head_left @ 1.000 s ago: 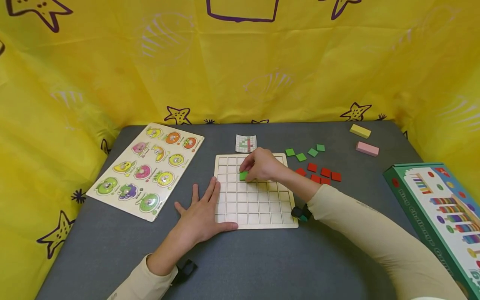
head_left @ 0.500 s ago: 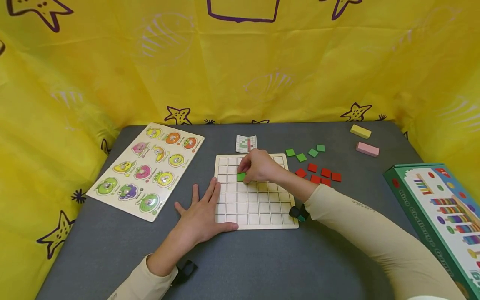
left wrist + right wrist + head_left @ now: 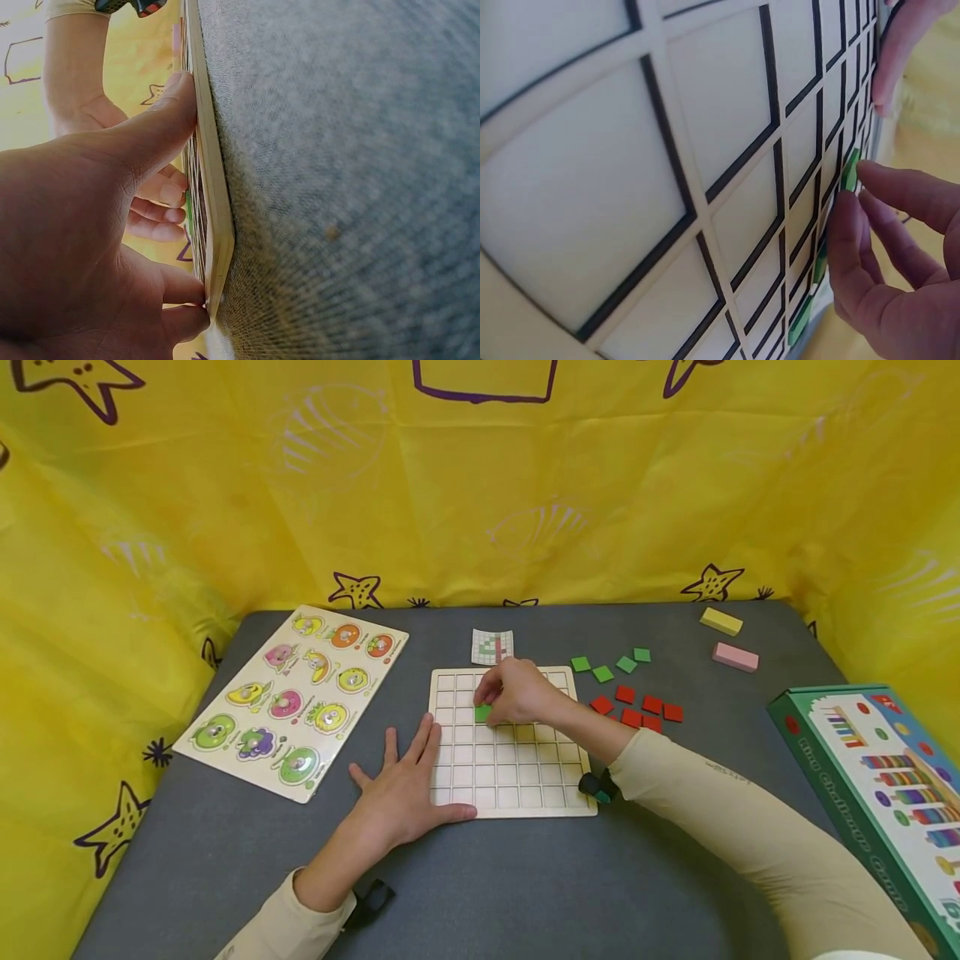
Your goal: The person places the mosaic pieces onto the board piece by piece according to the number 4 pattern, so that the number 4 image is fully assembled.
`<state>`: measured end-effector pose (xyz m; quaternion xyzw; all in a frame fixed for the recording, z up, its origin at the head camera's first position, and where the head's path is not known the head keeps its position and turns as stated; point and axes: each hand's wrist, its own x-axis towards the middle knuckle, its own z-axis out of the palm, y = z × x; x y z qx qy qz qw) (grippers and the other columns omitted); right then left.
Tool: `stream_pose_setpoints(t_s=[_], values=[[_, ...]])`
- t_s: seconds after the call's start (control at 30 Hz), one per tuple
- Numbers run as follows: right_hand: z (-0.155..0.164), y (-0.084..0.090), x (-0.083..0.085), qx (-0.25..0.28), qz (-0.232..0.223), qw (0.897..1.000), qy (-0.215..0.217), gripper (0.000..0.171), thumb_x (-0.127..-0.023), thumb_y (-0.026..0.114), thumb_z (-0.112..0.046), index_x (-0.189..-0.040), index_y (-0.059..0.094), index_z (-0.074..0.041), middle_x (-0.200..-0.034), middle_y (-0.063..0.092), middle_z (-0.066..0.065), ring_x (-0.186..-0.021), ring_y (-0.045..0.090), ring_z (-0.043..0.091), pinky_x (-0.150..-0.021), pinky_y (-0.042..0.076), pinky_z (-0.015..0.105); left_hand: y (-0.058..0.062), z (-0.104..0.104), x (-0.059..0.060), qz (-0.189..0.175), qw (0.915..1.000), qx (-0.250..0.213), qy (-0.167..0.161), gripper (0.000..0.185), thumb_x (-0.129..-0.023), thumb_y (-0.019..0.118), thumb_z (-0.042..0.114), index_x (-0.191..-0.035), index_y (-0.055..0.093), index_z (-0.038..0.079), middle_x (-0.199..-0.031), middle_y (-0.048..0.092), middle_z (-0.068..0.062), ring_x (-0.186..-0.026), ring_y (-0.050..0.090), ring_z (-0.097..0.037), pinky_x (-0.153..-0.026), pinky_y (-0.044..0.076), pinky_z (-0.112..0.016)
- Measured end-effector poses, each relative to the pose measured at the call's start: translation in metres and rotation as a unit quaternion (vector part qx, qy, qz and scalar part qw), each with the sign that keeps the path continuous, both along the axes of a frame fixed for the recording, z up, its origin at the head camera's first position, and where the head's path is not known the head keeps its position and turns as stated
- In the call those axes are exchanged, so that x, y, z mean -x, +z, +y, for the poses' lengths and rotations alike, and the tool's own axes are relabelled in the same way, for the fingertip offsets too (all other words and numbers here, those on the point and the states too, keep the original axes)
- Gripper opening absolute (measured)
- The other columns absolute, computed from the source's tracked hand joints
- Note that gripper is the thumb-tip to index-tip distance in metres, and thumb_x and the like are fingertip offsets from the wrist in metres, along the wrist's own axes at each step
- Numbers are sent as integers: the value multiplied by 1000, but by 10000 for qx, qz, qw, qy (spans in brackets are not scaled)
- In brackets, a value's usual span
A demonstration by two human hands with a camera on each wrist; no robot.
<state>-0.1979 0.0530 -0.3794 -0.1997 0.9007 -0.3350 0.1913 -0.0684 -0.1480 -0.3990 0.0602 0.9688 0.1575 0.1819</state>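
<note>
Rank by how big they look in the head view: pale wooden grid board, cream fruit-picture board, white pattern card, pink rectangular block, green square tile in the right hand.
1. Grid board, fruit-picture board: too alike to rank
2. Pattern card
3. Pink block
4. Green tile, partly covered

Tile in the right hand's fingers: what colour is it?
The tile is green; the head view shows it best.
</note>
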Motion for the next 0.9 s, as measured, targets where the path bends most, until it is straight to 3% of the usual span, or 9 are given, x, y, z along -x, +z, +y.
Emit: stream_pose_setpoints(t_s=[0.33, 0.53, 0.9], values=[[13, 3, 1, 385, -101, 9992, -30, 22, -78, 81, -3, -99, 82, -10, -91, 76, 5, -81, 68, 17, -75, 56, 29, 0, 0, 0, -20, 10000, 2, 15, 128, -75, 78, 76, -169, 16, 15, -177, 2, -2, -156, 1, -56, -95, 6, -97], [30, 8, 5, 752, 67, 9971, -39, 22, -85, 79, -6, -107, 81, -7, -100, 77, 9, -89, 72, 21, -82, 58, 34, 0, 0, 0, -36, 10000, 27, 14, 128, -75, 78, 76, -169, 15, 15, -177, 1, -1, -156, 1, -56, -96, 7, -97], [66, 21, 11, 1166, 20, 9919, -503, 24, -91, 76, -6, -116, 78, -7, -118, 75, 17, -102, 68, 27, -89, 55, 40, 1, 0, -1, -21, 10000, 7, -12, 128, -76, 78, 76, -169, 15, 15, -178, 2, -1, -157, 2, -57, -96, 7, -97]])
